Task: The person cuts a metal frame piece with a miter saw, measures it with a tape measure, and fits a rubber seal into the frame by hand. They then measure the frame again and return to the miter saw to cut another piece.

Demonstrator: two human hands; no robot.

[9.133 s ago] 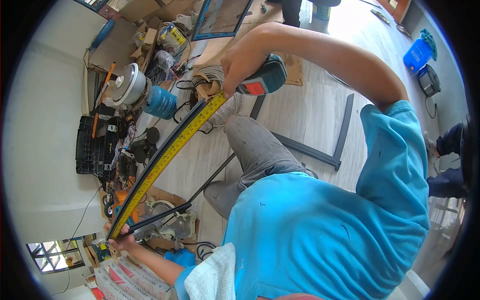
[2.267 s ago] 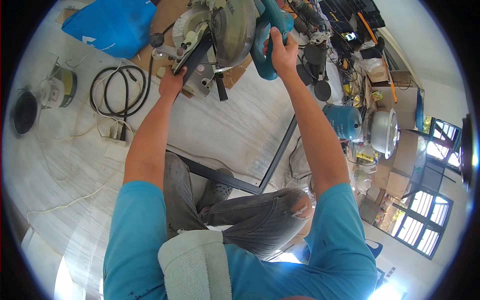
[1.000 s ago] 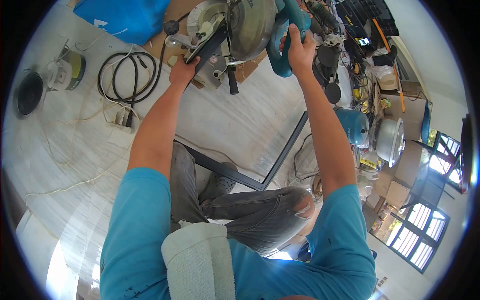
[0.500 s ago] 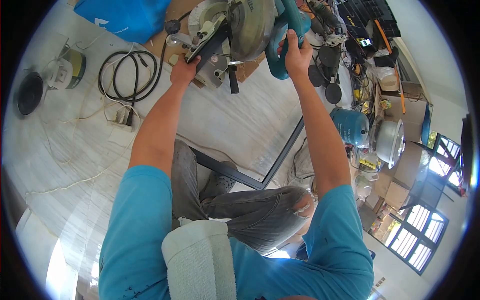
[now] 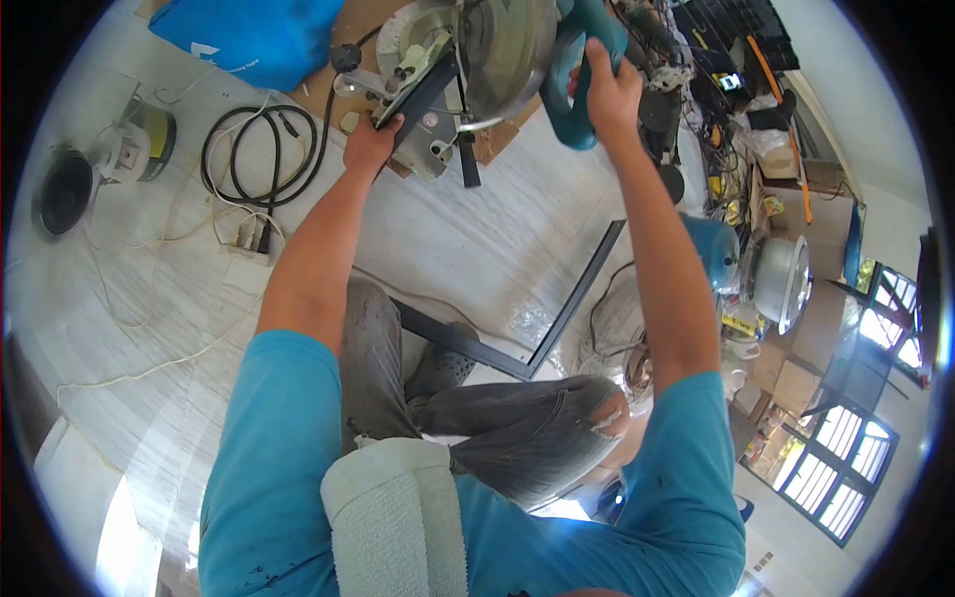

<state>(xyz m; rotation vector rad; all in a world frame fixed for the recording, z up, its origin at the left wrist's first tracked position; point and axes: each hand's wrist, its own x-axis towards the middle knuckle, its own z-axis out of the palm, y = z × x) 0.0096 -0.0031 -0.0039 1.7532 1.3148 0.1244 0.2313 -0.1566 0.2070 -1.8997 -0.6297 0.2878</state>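
Note:
A miter saw with a clear, cloudy blade guard (image 5: 509,62) stands at the top of the view. My right hand (image 5: 614,98) is closed around its teal handle (image 5: 570,121), to the right of the guard. My left hand (image 5: 369,145) grips the near end of a dark metal bar (image 5: 426,98), which lies against the saw's fence left of the guard. The bar's far end reaches beside the guard. A black lever (image 5: 469,162) sticks out from the saw base toward me. The guard hides part of the blade area.
An L-shaped dark metal frame (image 5: 577,298) lies on the floor by my legs. Coiled black cable (image 5: 239,159) and a power strip (image 5: 249,235) are on the left, below a blue bag (image 5: 254,40). Tools, a teal gas cylinder (image 5: 711,249) and a metal pot (image 5: 781,279) line the right.
My right hand and the saw handle have shifted right and slightly up, with the guard. My left hand still holds the bar in about the same place. The view has shifted slightly.

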